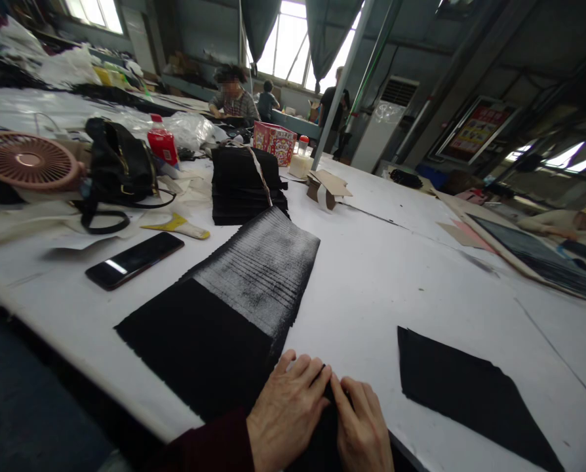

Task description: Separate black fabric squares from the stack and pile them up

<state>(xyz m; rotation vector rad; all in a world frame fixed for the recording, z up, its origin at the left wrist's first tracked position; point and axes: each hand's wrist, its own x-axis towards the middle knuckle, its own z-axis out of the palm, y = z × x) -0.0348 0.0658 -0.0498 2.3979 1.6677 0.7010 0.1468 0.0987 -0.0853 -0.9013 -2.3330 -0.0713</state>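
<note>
At the table's near edge, my left hand (289, 412) and my right hand (362, 423) meet over a black fabric piece (322, 440). Fingers of both hands are closed on its upper edge, with the fingertips almost touching. Much of that piece is hidden under the hands. Just beyond my left hand lies a fanned row of black fabric pieces (195, 344), its overlapping edges showing a greyish, speckled surface (256, 269). Off to the right of my right hand, another black fabric piece (465, 387) rests flat on the white table (362, 288).
A tied black fabric stack (246, 187) stands behind the fanned row. At left are a phone (134, 260), a yellow scraper-like tool (179, 226), a black bag (120, 164), a pink fan (27, 160) and a red bottle (163, 143). Cardboard pieces (328, 187) lie farther back. Several people sit or stand beyond.
</note>
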